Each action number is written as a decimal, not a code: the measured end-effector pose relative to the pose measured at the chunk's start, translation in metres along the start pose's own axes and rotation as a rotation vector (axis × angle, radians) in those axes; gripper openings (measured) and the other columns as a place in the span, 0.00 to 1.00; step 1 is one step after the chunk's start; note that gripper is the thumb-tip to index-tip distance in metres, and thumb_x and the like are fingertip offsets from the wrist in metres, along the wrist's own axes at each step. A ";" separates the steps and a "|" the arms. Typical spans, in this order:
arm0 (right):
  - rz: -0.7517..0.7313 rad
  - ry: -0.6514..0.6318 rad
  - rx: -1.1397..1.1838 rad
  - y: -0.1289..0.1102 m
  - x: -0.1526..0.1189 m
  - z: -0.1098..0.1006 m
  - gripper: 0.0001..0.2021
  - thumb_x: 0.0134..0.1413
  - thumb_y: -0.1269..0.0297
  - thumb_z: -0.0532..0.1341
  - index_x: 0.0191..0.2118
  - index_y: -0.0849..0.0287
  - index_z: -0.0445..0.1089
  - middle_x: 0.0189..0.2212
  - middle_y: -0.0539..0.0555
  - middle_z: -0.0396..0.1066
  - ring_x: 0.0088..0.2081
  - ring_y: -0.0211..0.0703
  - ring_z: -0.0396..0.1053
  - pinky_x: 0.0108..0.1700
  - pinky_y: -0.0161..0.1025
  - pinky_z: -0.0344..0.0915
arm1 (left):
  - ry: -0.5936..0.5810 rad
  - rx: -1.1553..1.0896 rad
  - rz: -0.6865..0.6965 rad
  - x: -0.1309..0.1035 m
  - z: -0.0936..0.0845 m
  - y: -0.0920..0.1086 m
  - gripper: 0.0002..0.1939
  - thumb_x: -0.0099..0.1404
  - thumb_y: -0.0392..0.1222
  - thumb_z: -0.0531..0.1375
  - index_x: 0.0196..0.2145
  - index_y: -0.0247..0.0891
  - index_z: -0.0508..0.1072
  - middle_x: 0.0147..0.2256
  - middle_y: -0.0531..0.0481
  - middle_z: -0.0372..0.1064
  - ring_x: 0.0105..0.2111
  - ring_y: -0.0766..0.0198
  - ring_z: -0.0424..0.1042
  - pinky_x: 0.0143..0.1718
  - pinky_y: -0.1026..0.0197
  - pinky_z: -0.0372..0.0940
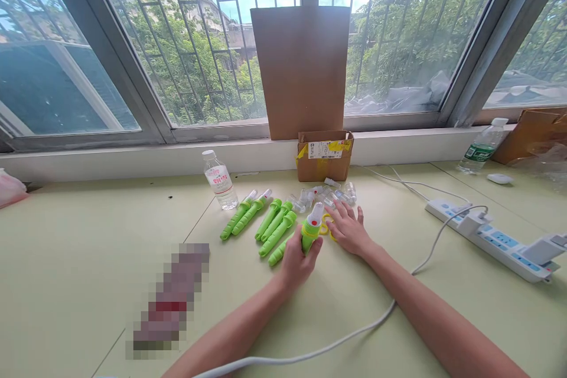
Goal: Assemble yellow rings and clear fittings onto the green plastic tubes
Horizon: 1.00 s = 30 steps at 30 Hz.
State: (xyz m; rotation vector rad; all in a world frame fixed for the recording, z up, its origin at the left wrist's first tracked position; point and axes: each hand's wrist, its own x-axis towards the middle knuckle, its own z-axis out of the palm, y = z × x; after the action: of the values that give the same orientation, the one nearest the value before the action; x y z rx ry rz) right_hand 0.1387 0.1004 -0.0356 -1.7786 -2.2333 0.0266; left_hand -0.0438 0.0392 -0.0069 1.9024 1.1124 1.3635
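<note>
My left hand [297, 260] is closed around a green plastic handle [309, 239] that stands tilted up. A whitish, see-through tip with a red dot tops this handle, and a yellow ring circles its neck. Just to the right, my right hand [349, 229] lies palm down, fingers spread, by several yellow rings [325, 224] and clear plastic caps [330, 196]. More green handles [277, 234] lie left of my left hand; two farther left [251, 214] bear clear tips. One handle is partly hidden behind my left hand.
A water bottle [220, 180] stands left of the handles. Behind the caps sits a small cardboard box [325, 157], with a brown board [303, 71] upright at the window. On the right are a power strip [491, 242], a white cable [376, 323] and another bottle [482, 147]. A blurred-out object [172, 298] lies left.
</note>
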 end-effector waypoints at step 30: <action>0.044 0.090 -0.018 0.001 0.002 0.003 0.22 0.61 0.50 0.44 0.56 0.46 0.61 0.58 0.58 0.55 0.63 0.55 0.43 0.58 0.67 0.25 | -0.046 0.008 -0.071 0.000 0.000 0.005 0.11 0.62 0.48 0.55 0.30 0.38 0.59 0.19 0.60 0.50 0.19 0.71 0.50 0.22 0.65 0.48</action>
State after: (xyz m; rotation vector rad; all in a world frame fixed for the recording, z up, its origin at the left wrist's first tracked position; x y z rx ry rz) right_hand 0.1385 0.1034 -0.0381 -1.8008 -2.1386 -0.0636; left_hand -0.0421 0.0372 -0.0031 1.8725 1.1530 1.2729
